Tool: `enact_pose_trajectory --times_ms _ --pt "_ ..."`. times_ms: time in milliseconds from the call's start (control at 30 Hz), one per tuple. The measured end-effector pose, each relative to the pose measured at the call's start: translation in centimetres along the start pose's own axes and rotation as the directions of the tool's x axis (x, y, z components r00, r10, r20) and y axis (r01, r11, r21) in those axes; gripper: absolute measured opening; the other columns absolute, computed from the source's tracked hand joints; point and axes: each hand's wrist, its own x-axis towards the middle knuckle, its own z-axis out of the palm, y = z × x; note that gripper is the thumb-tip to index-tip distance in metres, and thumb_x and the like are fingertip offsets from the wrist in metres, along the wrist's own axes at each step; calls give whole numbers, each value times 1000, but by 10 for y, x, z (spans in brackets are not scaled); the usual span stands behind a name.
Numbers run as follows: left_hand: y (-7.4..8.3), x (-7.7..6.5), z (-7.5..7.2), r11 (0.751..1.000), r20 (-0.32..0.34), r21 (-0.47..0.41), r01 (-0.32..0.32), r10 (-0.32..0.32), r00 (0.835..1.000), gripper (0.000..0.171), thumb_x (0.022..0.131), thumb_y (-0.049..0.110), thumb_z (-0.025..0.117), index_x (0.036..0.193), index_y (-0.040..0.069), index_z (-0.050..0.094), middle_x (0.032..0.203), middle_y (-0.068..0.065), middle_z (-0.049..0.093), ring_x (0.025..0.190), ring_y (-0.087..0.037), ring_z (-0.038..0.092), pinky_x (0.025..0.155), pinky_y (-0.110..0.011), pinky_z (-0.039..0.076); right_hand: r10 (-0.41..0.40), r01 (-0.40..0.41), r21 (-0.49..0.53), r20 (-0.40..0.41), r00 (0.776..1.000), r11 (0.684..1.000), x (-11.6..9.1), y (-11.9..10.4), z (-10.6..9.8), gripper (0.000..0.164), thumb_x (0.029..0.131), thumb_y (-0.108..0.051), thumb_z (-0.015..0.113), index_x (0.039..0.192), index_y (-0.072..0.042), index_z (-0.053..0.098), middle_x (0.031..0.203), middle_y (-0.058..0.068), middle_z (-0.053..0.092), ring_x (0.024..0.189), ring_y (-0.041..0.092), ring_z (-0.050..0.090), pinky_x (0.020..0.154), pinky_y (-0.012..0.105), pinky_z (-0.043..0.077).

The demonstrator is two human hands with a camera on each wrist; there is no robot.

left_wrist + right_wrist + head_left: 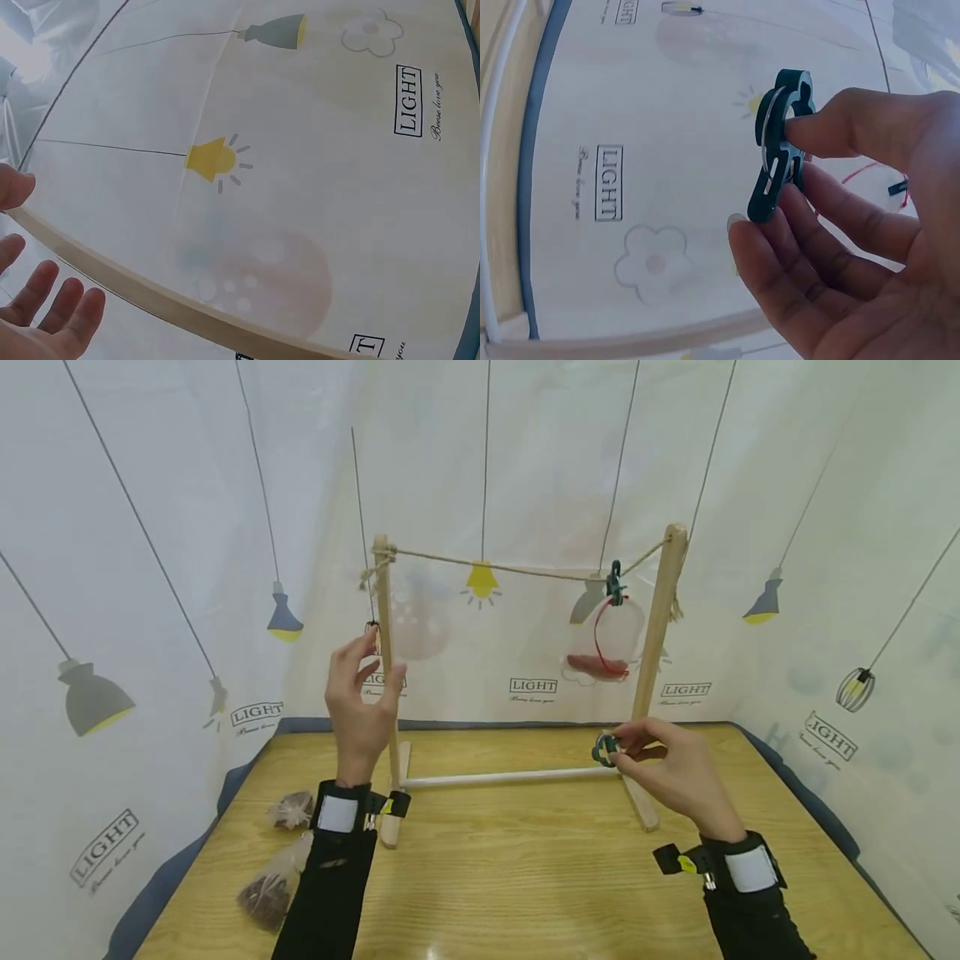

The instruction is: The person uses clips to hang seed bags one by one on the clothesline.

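In the head view my right hand [671, 768] pinches a dark green plastic clip [604, 749] between thumb and fingers, low beside the right post. The right wrist view shows the clip [776, 146] close up, with a metal spring wire along it. My left hand [365, 702] is raised at the left wooden post [385, 652], fingers loosely spread and holding nothing; whether it touches the post I cannot tell. Between the posts sags a twine rope [502, 568]. A similar green clip [616, 583] on it holds a clear bag [626, 622] with a red cord and a reddish-brown elongated piece [596, 666] inside.
The wooden frame stands on the table [510, 877], its feet joined by a white rod [510, 777]. Two clear bags with dark contents, a small one [292, 810] and a larger one [266, 893], lie left of my left forearm. A lamp-printed curtain [555, 460] surrounds the table.
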Motion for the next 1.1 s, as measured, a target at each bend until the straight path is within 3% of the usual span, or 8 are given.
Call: enact_pose_trajectory --times_ms 200,367,467,600,867,1100 --pt "-14 -15 4 999 1 -17 -52 52 999 53 88 -6 74 139 -4 59 133 -27 57 125 -38 56 104 -50 54 -37 39 63 -31 999 997 7 -14 11 24 86 -8 82 110 -9 75 90 4 71 78 7 65 74 20 60" --pt "-12 -30 12 991 70 -99 -92 99 993 55 89 -7 74 141 -1 58 133 -25 59 126 -22 58 106 -31 55 -55 61 109 -54 997 992 11 -24 20 27 85 -5 82 110 -8 75 90 5 72 78 6 66 74 19 61" --pt "-7 -38 18 982 112 -165 -93 112 987 56 87 -10 74 141 -2 58 133 -25 59 127 -16 58 104 -30 56 -57 65 132 -68 996 989 13 -31 25 27 84 -3 83 110 -7 75 90 5 72 79 7 66 73 20 61" --pt "0 -48 26 971 176 -227 -73 114 978 57 85 -12 75 139 -4 58 133 -23 60 126 -18 59 104 -33 56 -53 64 173 -70 996 983 16 -42 32 27 85 -4 82 110 -7 75 92 5 72 80 8 66 75 25 63" --pt "6 -68 43 967 337 -233 -98 175 925 57 83 -7 79 137 0 60 132 -20 62 125 -26 62 100 -40 59 -68 85 249 -74 995 965 19 -58 46 25 86 -5 81 110 -7 75 92 6 71 81 10 66 77 28 64" --pt "9 -77 51 961 398 -224 -159 240 885 58 81 -2 83 135 4 63 130 -17 65 119 -28 65 98 -39 60 -102 122 295 -81 991 948 17 -64 56 25 87 -6 81 112 -6 75 92 7 72 82 9 66 75 26 64"
